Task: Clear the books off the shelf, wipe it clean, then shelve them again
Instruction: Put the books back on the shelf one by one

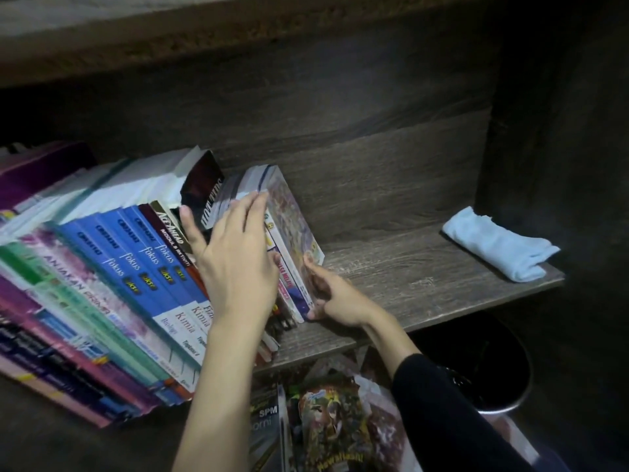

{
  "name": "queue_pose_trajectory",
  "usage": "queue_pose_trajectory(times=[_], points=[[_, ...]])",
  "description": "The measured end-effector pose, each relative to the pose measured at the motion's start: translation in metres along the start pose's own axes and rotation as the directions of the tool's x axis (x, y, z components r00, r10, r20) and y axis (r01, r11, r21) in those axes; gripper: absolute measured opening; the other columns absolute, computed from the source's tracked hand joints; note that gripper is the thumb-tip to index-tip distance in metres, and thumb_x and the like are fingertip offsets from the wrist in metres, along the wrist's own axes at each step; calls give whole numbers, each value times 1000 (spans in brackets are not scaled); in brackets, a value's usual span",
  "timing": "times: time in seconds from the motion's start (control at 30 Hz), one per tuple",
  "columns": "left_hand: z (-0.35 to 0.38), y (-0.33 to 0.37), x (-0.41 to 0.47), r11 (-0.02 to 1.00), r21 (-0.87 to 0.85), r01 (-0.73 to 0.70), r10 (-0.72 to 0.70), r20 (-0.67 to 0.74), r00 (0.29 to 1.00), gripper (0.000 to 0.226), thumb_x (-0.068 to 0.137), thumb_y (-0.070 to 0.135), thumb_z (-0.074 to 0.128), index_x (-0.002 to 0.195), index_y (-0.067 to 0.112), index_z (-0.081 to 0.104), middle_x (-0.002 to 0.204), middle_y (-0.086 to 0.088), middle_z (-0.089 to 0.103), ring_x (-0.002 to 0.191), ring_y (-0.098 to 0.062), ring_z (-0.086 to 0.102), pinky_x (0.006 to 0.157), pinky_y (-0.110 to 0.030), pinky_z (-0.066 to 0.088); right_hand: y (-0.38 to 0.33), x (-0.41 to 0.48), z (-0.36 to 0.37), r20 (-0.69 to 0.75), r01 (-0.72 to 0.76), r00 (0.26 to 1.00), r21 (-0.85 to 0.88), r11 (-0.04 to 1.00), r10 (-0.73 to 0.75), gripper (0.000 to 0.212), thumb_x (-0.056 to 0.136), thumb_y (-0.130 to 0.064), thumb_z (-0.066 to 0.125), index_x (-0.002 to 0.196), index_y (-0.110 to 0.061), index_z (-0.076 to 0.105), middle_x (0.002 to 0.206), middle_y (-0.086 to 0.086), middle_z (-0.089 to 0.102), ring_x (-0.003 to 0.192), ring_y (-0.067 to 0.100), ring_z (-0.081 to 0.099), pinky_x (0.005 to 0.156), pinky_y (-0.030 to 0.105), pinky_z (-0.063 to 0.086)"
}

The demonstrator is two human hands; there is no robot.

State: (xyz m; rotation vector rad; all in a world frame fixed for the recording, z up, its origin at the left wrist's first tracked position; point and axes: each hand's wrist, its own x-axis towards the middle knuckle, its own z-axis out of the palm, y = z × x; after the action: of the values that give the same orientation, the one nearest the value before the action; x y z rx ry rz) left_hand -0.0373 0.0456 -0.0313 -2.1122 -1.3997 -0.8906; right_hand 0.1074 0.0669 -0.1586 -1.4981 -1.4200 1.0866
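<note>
A long row of books (112,267) leans to the left on the dark wooden shelf (408,277). At the row's right end stand several thinner books with colourful covers (292,226). My left hand (235,253) lies flat with straight fingers over the tops of these end books, thumb spread toward the blue spines. My right hand (333,294) grips the lower front edge of the outermost colourful book, thumb on its cover. A folded light blue cloth (500,247) lies at the shelf's right end.
The shelf's right half holds only the cloth, bounded by a dark side panel (551,131). Below the shelf lie more books and comics (326,424). A dark round bin (483,366) stands under the right end. The upper shelf board (238,39) overhangs.
</note>
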Motion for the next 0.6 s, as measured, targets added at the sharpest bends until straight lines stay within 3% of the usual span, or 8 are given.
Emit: queue_pose_trajectory(times=[0.1, 0.23, 0.43, 0.6], points=[[0, 1, -1, 999, -36, 34, -35, -14, 999, 95, 57, 10, 86, 140, 6, 41, 140, -9, 49, 125, -24, 52, 110, -33, -22, 0, 5, 2, 14, 22, 1000, -14, 1000, -21, 107, 70, 6, 74, 150, -37, 18, 156, -3, 25, 137, 24, 36, 112, 46, 34], [4, -1, -1, 989, -112, 98, -99, -10, 995, 78, 63, 10, 81, 134, 4, 49, 137, -9, 52, 129, -25, 46, 110, -24, -23, 0, 10, -2, 42, 20, 999, -184, 983, -12, 111, 73, -1, 76, 149, -38, 6, 156, -6, 19, 142, 18, 24, 117, 40, 24], [5, -1, 0, 991, -86, 107, -108, -2, 994, 74, 57, 11, 83, 126, 3, 57, 129, -10, 59, 122, -26, 53, 110, -23, -23, 4, 11, -10, 86, 29, 996, -165, 986, -15, 106, 74, 4, 74, 149, -36, 11, 156, -4, 20, 142, 11, 23, 119, 33, 19], [4, 1, 1, 990, -80, 113, -113, 5, 994, 75, 57, 9, 82, 128, 4, 55, 130, -10, 58, 123, -27, 52, 109, -24, -23, 4, 11, -10, 89, 33, 996, -146, 989, -20, 107, 75, 1, 74, 147, -44, 10, 155, -5, 22, 141, 13, 27, 118, 36, 21]])
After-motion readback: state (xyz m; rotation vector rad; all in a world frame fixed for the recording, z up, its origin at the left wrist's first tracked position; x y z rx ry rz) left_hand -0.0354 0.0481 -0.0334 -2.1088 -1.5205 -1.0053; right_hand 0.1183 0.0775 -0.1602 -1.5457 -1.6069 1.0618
